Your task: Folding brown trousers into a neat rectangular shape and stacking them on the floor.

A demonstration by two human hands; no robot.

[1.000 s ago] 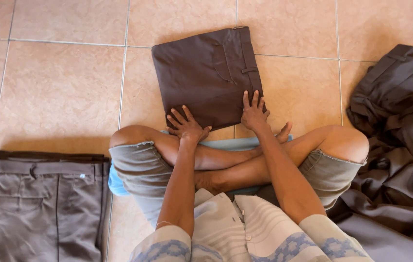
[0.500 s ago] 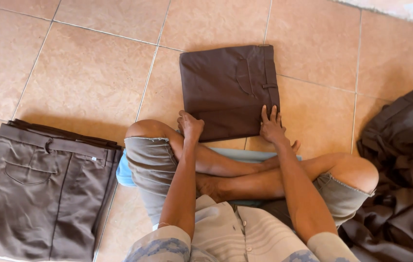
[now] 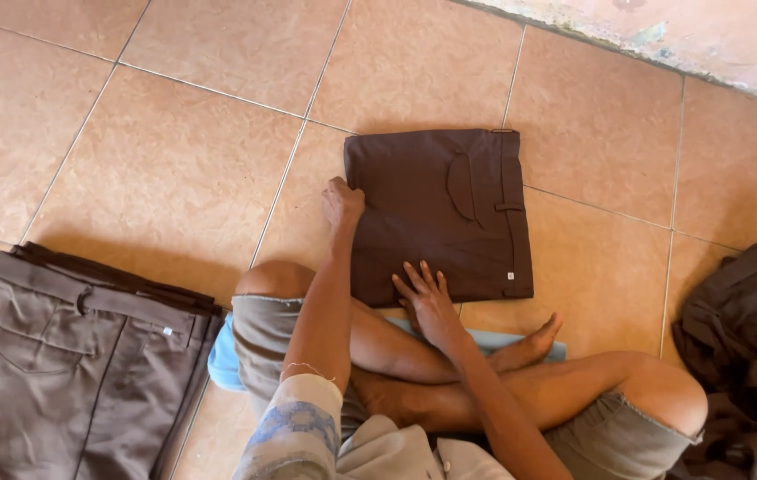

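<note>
Dark brown folded trousers point(image 3: 458, 209) lie flat on the tiled floor in front of my crossed legs. My left hand point(image 3: 342, 201) curls around the fold's left edge, fingers tucked at or under the cloth. My right hand point(image 3: 427, 298) rests flat with fingers spread on the near edge of the same fold. A back pocket flap and belt loop face up on the right part of the fold.
A stack of grey-brown trousers point(image 3: 67, 356) lies at the lower left. A heap of dark unfolded garments point(image 3: 752, 347) sits at the right edge. A light blue mat point(image 3: 223, 360) is under me. A wall base point(image 3: 663, 36) runs along the top right.
My left hand has moved from the near edge up to the fold's left edge. My right hand has shifted left along the near edge. The view has swung right.
</note>
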